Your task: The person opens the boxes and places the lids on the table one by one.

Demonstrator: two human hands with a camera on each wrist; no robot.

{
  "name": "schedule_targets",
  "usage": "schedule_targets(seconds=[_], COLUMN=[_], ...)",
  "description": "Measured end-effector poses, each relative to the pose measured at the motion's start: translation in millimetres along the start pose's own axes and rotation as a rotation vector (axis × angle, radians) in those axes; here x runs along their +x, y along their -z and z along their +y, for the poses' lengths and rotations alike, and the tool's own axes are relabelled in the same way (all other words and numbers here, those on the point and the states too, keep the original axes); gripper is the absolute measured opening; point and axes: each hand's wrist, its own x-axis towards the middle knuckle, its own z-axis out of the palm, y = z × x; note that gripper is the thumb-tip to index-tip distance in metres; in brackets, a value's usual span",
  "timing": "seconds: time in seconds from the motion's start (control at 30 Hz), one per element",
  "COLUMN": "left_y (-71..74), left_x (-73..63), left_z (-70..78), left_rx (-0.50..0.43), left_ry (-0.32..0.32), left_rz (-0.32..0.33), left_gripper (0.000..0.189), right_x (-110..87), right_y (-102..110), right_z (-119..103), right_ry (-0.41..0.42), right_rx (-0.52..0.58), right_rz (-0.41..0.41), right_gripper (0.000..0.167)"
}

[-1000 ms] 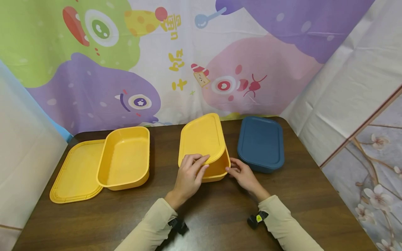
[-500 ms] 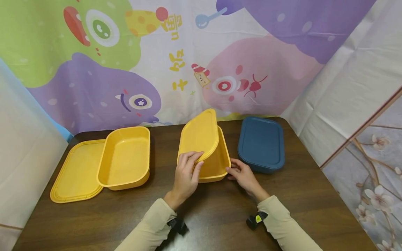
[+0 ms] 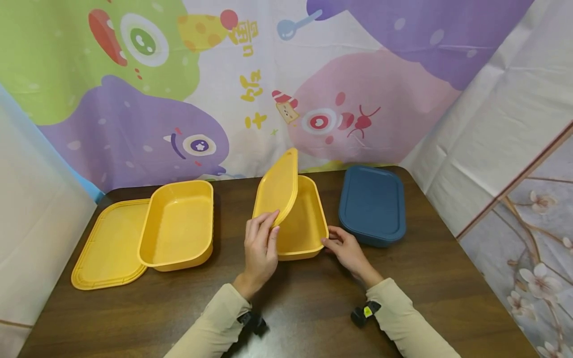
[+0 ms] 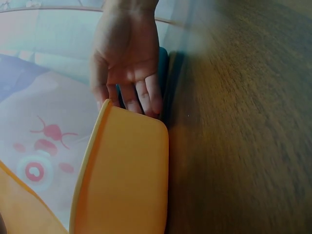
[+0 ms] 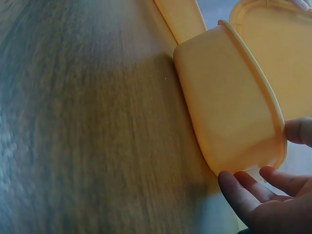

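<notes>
In the head view my left hand [image 3: 260, 248] pinches the near edge of a yellow lid [image 3: 277, 184], tilted steeply over the left side of a yellow food container [image 3: 309, 228]. The container stands on the table with its inside showing on the right. At its near right corner is my right hand [image 3: 348, 252], thumb at the rim and fingers along the outer wall. The right wrist view shows this grip, the thumb [image 5: 298, 130] on the rim and curled fingertips [image 5: 229, 180] against the side. In the left wrist view the lid [image 4: 24, 204] enters at the lower left.
To the left, an open yellow container [image 3: 179, 233] overlaps a second yellow lid [image 3: 109, 243] lying on the brown table [image 3: 309, 313]. A blue lidded container [image 3: 372, 204] stands just right of my right hand. A cartoon-printed curtain [image 3: 264, 144] hangs behind the table's far edge.
My left hand has moved left and tipped the lid up more steeply, uncovering more of the container's inside. The right hand has stayed at the corner.
</notes>
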Motion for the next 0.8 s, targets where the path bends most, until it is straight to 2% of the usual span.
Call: schedule_targets(seconds=[0.3,0.63,0.8], left_y=[2.8,3.2,2.9], left_x=[-3.9,-5.6,-5.4], left_z=[0.1,2.8,2.8], left_rx=[-0.022,-0.09,-0.11], left_ry=[0.07,0.179,0.209], left_rz=[0.09,0.23,0.279], left_gripper=[0.041,0.039,0.036], right_x=[0.4,1.3,0.4], right_y=[-0.2,-0.7,-0.1], right_z=[0.2,2.2,1.7], right_ry=[-0.007,-0.003,-0.004], right_rx=[-0.02,-0.028,-0.031], right_rz=[0.008,0.013,0.012], right_gripper=[0.047,0.045,0.045])
